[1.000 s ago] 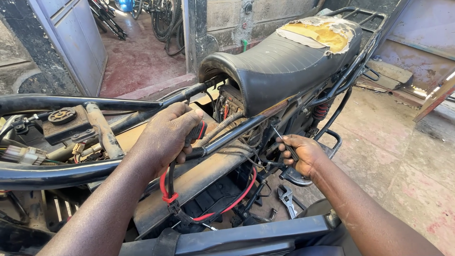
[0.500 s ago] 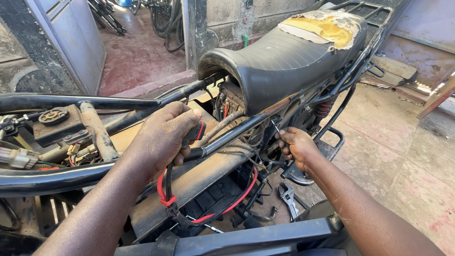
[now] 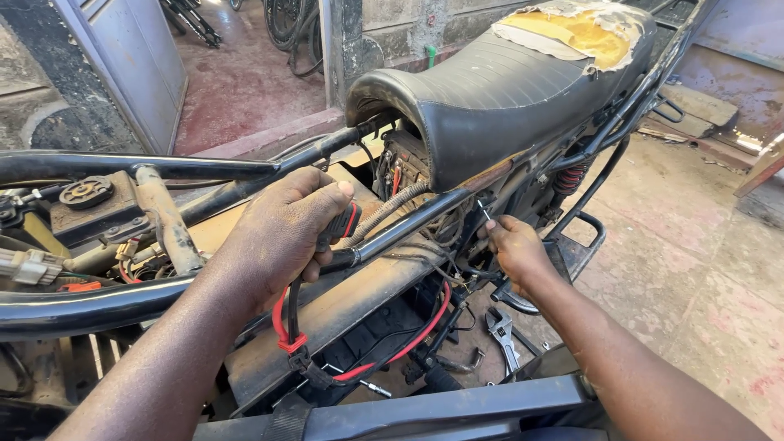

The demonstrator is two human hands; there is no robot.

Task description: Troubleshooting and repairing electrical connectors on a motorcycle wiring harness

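The left hand (image 3: 282,233) is clenched around a bundle of red and black cables (image 3: 286,327) beside the black frame tube (image 3: 408,224), near centre. To its right, the right hand (image 3: 514,253) pinches a thin metal tool (image 3: 483,211) against the frame under the black seat (image 3: 490,98), whose far end shows torn yellow foam (image 3: 580,28). A wrench (image 3: 502,327) lies on the floor below.

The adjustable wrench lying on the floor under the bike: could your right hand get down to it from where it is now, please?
Probably yes. The adjustable wrench lies in open view just below the right hand, which is working at the frame under the seat. Only a few loose wires hang nearby, not across the path.
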